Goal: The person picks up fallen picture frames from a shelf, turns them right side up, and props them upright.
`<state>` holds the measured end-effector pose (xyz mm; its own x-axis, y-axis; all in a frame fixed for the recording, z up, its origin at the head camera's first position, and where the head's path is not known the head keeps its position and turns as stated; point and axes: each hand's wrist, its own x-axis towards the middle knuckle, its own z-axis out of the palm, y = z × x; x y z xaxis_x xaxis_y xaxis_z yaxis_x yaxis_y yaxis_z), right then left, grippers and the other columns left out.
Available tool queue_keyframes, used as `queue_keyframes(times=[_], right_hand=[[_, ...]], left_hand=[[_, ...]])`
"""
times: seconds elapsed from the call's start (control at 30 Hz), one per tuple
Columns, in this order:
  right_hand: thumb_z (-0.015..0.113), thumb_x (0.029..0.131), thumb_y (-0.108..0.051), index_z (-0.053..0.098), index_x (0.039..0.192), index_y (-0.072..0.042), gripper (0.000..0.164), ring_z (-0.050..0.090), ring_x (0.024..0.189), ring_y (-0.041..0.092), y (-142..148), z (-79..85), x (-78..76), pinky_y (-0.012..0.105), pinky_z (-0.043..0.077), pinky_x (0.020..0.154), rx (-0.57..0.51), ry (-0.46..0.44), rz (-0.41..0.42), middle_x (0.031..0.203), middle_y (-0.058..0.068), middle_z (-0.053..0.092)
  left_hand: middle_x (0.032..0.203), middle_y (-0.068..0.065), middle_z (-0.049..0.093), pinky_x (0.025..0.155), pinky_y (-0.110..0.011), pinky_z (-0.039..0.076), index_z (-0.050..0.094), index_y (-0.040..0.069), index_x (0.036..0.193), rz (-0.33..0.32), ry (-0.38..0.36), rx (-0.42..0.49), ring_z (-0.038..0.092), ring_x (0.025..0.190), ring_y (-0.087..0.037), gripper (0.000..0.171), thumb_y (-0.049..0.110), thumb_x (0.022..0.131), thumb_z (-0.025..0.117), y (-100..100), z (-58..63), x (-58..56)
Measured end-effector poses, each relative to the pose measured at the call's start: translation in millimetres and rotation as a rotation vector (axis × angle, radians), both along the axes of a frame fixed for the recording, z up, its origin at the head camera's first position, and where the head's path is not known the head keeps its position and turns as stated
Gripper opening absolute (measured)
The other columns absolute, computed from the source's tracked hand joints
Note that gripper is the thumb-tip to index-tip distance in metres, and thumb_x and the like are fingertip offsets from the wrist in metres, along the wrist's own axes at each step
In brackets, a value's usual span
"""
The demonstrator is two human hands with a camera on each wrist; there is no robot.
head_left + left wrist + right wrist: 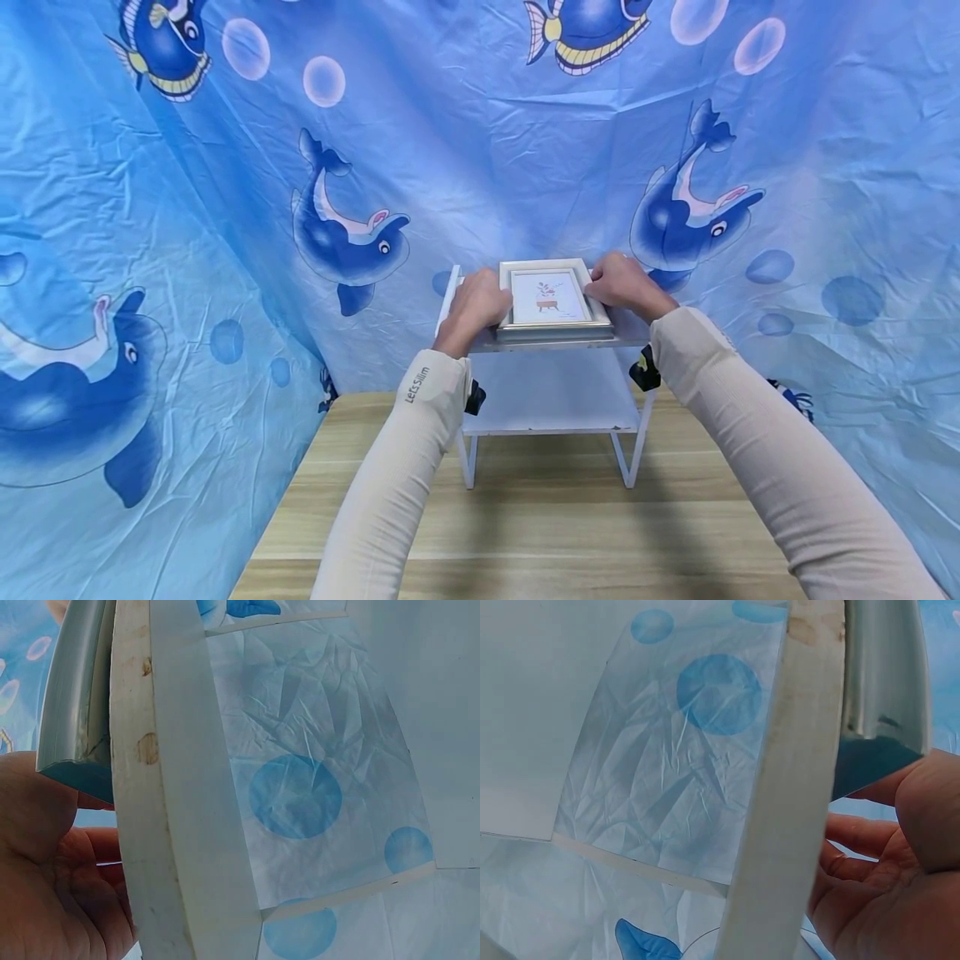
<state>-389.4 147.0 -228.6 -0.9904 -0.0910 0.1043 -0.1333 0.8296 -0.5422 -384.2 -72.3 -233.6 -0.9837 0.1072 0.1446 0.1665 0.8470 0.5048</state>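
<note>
A picture frame [557, 329] with a pale gold border lies face up on the top board of a small white shelf [551, 392]. Its picture shows a plant in a reddish pot on legs. At the frame's left side, my left hand [480, 298] grips the edge, thumb close to the border. My right hand [622, 283] holds the opposite side. In the left wrist view the frame's corner [75, 697] sits above the bent fingers of the left hand [60, 877]. The right wrist view shows the other corner [885, 690] resting against the right hand [907, 870].
The shelf has a lower board and thin white legs standing on a wood-grain surface [555, 533]. Behind and at both sides hangs a blue sheet [480, 167] printed with dolphins, fish and bubbles. The top board's front edge [795, 787] is stained.
</note>
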Motion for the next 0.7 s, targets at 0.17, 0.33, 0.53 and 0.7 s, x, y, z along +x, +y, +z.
queue_keyframes(times=[0.17,0.33,0.53,0.7], right_hand=[[0.055,0.093,-0.010,0.051,0.061,-0.008,0.032,0.035,0.047,0.010,0.7,-1.0,0.2,0.022,0.031,0.048,-0.007,0.011,-0.005,0.052,-0.003,0.031],[0.054,0.092,-0.009,0.044,0.058,-0.011,0.036,0.033,0.046,0.009,1.5,-1.9,-0.1,0.023,0.030,0.048,-0.016,0.021,-0.001,0.051,-0.003,0.029],[0.053,0.091,-0.008,0.041,0.057,-0.012,0.036,0.030,0.047,0.009,1.9,-2.4,0.8,0.023,0.028,0.048,-0.032,0.030,0.000,0.052,-0.004,0.028],[0.053,0.089,-0.006,0.037,0.057,-0.012,0.036,0.027,0.047,0.008,2.9,-3.3,-0.2,0.023,0.025,0.048,-0.035,0.067,0.009,0.052,-0.004,0.026]], left_hand=[[0.055,-0.002,0.033,0.041,-0.027,0.025,0.056,0.008,0.074,0.005,-0.009,-0.002,0.024,0.046,-0.013,0.027,0.013,0.098,0.043,0.3,1.1,0.9],[0.054,-0.001,0.031,0.041,-0.027,0.024,0.045,0.013,0.066,0.007,-0.005,-0.009,0.022,0.046,-0.013,0.032,0.013,0.098,0.043,0.3,1.7,1.7],[0.053,-0.001,0.030,0.041,-0.027,0.024,0.041,0.013,0.064,0.001,0.012,-0.004,0.022,0.045,-0.013,0.034,0.014,0.098,0.044,0.3,1.1,2.9],[0.052,0.000,0.030,0.041,-0.027,0.024,0.040,0.014,0.063,-0.002,0.030,-0.006,0.022,0.044,-0.013,0.037,0.015,0.099,0.044,-0.3,0.9,3.7]])
